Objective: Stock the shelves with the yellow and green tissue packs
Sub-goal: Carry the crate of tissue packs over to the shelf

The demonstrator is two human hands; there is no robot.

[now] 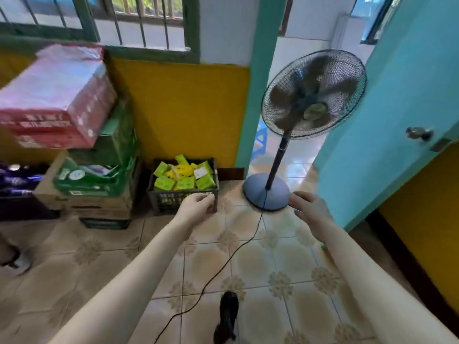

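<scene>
At the near edge a dark shoe (229, 311) is seen on the tiled floor, and a black cable (223, 264) is run past it toward the pedestal fan (314, 94). Both bare forearms are extended forward and down. The left hand (196, 204) is held in front of the near wall of the black crate (169, 202), its fingers loosely curled with nothing seen between them. Contact with the crate rim cannot be confirmed. The right hand (310, 207) is held apart from it, over the edge of the fan's round base (265, 192), with fingers spread and relaxed and nothing grasped. This spacing is judged to suit a lift of the crate by its sides, or a reach into it. The yellow and green tissue packs (183, 176) are contained in the crate, heaped loosely at mixed angles up to the rim, so single packs are accessible from above. The crate is set on the floor against the yellow wall (181, 108), just beside a stack of cartons (99, 194) at left — a storage corner, by appearance. No shelves are in view; stocking is therefore judged not yet begun.
</scene>
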